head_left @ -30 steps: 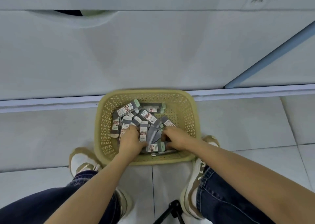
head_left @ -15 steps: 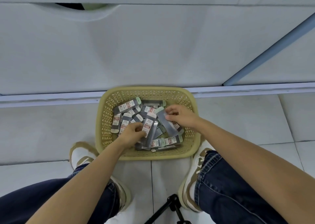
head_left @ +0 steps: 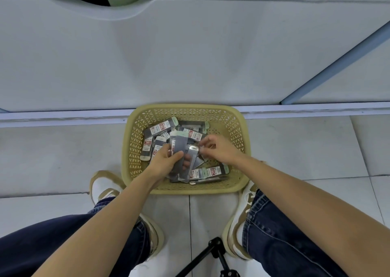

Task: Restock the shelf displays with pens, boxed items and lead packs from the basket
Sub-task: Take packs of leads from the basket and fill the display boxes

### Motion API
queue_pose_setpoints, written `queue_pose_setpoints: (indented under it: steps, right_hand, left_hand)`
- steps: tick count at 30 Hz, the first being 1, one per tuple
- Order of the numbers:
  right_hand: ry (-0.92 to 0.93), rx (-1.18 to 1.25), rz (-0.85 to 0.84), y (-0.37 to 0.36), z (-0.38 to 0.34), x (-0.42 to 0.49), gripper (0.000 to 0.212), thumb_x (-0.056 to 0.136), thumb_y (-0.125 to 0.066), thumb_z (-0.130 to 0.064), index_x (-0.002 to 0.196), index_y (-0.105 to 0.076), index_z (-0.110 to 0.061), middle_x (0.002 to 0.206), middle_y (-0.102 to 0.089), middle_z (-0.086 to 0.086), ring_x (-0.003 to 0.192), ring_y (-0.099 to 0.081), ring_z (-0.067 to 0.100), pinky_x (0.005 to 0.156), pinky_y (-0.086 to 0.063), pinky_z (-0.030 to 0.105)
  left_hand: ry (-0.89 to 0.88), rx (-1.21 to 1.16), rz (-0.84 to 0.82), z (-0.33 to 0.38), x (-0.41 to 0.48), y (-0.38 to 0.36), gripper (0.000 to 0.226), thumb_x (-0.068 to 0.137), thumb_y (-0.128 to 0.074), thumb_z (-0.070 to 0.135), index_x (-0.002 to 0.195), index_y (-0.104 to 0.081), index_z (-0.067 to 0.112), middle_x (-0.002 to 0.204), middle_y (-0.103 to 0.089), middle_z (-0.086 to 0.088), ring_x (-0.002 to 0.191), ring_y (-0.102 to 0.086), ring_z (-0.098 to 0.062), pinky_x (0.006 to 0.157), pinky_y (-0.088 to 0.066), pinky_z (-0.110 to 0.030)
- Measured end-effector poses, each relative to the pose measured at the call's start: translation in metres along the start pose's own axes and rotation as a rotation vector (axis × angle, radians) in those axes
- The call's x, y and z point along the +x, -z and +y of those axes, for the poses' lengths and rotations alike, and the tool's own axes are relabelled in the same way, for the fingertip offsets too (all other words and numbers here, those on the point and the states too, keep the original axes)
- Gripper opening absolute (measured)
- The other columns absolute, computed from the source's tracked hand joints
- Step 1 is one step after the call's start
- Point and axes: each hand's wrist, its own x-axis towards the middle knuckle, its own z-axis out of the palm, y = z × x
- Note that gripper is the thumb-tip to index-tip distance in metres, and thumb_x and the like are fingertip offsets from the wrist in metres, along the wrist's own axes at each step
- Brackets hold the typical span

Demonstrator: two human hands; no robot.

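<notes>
Over the basket [head_left: 242, 150]: my left hand [head_left: 163, 162] clamps a stack of lead packs [head_left: 182, 152] (fanned, for counting); right hand [head_left: 217, 148] pinches another pack's end.

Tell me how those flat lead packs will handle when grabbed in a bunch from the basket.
Probably stiff and light: the lead packs in the left hand stay flat, fanned, not drooping. Their glossy faces suggest they may slide against each other. Flat shape means no rolling in the basket.

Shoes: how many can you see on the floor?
2. The left shoe stands by the basket's near-left corner; the right shoe by its near-right corner, partly covered by jeans. None seems hidden.
</notes>
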Motion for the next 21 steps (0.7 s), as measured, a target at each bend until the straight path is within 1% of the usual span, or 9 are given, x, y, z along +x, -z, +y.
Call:
queue_pose_setpoints:
  steps: [2, 4, 7, 9, 12, 13, 16, 19, 21]
  right_hand:
    - [0.0, -0.3, -0.107, -0.007, 0.01, -0.004, 0.03, 0.087, -0.071, -0.023, 0.113, -0.063, -0.012, 0.109, -0.067, 0.004, 0.099, -0.064, 0.018, 0.088, -0.053, 0.032]
    - [0.011, -0.467, -0.165, -0.017, 0.016, -0.007, 0.037, 0.082, -0.075, -0.026, 0.113, -0.061, -0.011, 0.107, -0.065, 0.004, 0.099, -0.061, 0.021, 0.086, -0.051, 0.035]
    - [0.071, -0.663, -0.127, -0.029, 0.017, -0.006, 0.039, 0.079, -0.077, -0.033, 0.107, -0.062, -0.012, 0.107, -0.059, 0.005, 0.098, -0.056, 0.022, 0.079, -0.046, 0.034]
    - [0.103, -0.751, -0.1, -0.032, 0.016, -0.004, 0.035, 0.079, -0.076, -0.033, 0.103, -0.065, -0.011, 0.107, -0.059, 0.008, 0.099, -0.056, 0.025, 0.078, -0.044, 0.033]
    - [0.092, -0.744, -0.15, -0.029, 0.015, -0.002, 0.033, 0.081, -0.074, -0.032, 0.104, -0.064, -0.01, 0.11, -0.057, 0.009, 0.102, -0.054, 0.025, 0.084, -0.047, 0.037]
    - [0.082, -0.711, -0.171, -0.026, 0.014, -0.002, 0.032, 0.083, -0.073, -0.03, 0.105, -0.063, -0.009, 0.11, -0.058, 0.009, 0.101, -0.055, 0.025, 0.083, -0.047, 0.036]
    - [0.071, -0.535, -0.2, -0.006, 0.008, 0.002, 0.025, 0.088, -0.069, -0.025, 0.107, -0.061, -0.011, 0.105, -0.064, 0.005, 0.097, -0.06, 0.021, 0.079, -0.048, 0.03]
    - [0.125, -0.396, -0.184, 0.022, -0.004, 0.005, 0.019, 0.09, -0.067, -0.025, 0.103, -0.065, -0.011, 0.099, -0.066, 0.005, 0.09, -0.061, 0.019, 0.08, -0.049, 0.031]
    - [0.172, -0.343, -0.168, 0.039, -0.01, 0.005, 0.017, 0.09, -0.066, -0.024, 0.1, -0.068, -0.01, 0.096, -0.068, 0.006, 0.088, -0.062, 0.021, 0.08, -0.049, 0.035]
  left_hand:
    - [0.017, 0.027, 0.027, -0.002, 0.0, 0.007, 0.015, 0.099, -0.051, 0.007, 0.114, -0.05, 0.008, 0.083, -0.07, -0.01, 0.068, -0.067, -0.019, 0.061, -0.057, -0.031]
    - [0.038, 0.054, 0.033, -0.005, -0.001, 0.011, 0.015, 0.099, -0.049, 0.006, 0.114, -0.048, 0.006, 0.08, -0.065, -0.011, 0.065, -0.064, -0.018, 0.061, -0.056, -0.03]
    - [0.067, 0.11, 0.024, -0.01, 0.0, 0.011, 0.013, 0.099, -0.049, 0.006, 0.112, -0.047, 0.006, 0.079, -0.063, -0.01, 0.064, -0.061, -0.017, 0.058, -0.055, -0.027]
    - [0.064, 0.144, 0.013, -0.012, -0.001, 0.01, 0.013, 0.099, -0.05, 0.006, 0.111, -0.048, 0.005, 0.077, -0.063, -0.01, 0.063, -0.061, -0.017, 0.056, -0.053, -0.024]
    - [0.061, 0.156, 0.011, -0.011, -0.001, 0.01, 0.012, 0.098, -0.05, 0.007, 0.111, -0.049, 0.006, 0.073, -0.065, -0.006, 0.059, -0.063, -0.013, 0.053, -0.052, -0.022]
    - [0.059, 0.16, 0.011, -0.01, -0.001, 0.01, 0.013, 0.099, -0.05, 0.008, 0.111, -0.049, 0.006, 0.073, -0.065, -0.006, 0.058, -0.063, -0.012, 0.053, -0.052, -0.023]
    - [0.051, 0.181, 0.019, -0.006, 0.001, 0.009, 0.017, 0.099, -0.05, 0.01, 0.116, -0.049, 0.006, 0.077, -0.064, -0.007, 0.062, -0.06, -0.015, 0.054, -0.051, -0.026]
    - [0.036, 0.149, 0.036, -0.002, 0.001, 0.006, 0.021, 0.098, -0.054, 0.013, 0.115, -0.047, 0.004, 0.08, -0.063, -0.009, 0.061, -0.059, -0.015, 0.05, -0.049, -0.024]
    - [-0.003, 0.154, 0.038, 0.003, 0.0, 0.002, 0.024, 0.094, -0.063, 0.022, 0.111, -0.05, 0.01, 0.082, -0.065, -0.007, 0.065, -0.06, -0.016, 0.055, -0.049, -0.029]
